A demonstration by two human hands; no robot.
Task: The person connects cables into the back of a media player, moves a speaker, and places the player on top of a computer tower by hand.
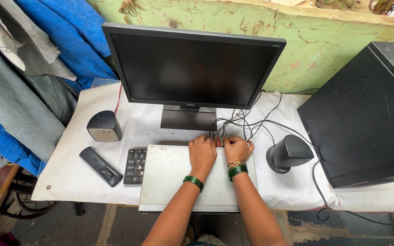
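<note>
While we look down past both forearms, our hands rest side by side on the far edge of a flat white device (178, 180) that lies across the desk (69, 173), just in front of the monitor (192, 68). Our left hand (202, 152) lies palm down on the white top, fingers curled over its back edge; we cannot tell whether this grip pinches anything. Our right hand (237, 149) sits touching it, fingers bent down among the black cables (247, 123) that gather below the monitor's stand, and whether its grip closes on a cable is hidden from us. Green bangles (238, 171) circle both wrists.

The white device covers most of a black keyboard (135, 166), whose left keys show in front of the monitor's left corner. Left of the monitor's foot stands a small grey speaker (104, 126), and nearer to us than that speaker lies a dark remote (100, 166), set aslant. Right of the monitor, just beside our right hand, a second black speaker (289, 153) tilts on its base. Farther right of the monitor lies a large black computer case (365, 118), near the desk's right end. Behind the monitor rises a flaking green wall (334, 41), and to its left hang blue and grey tarps (46, 59).
</note>
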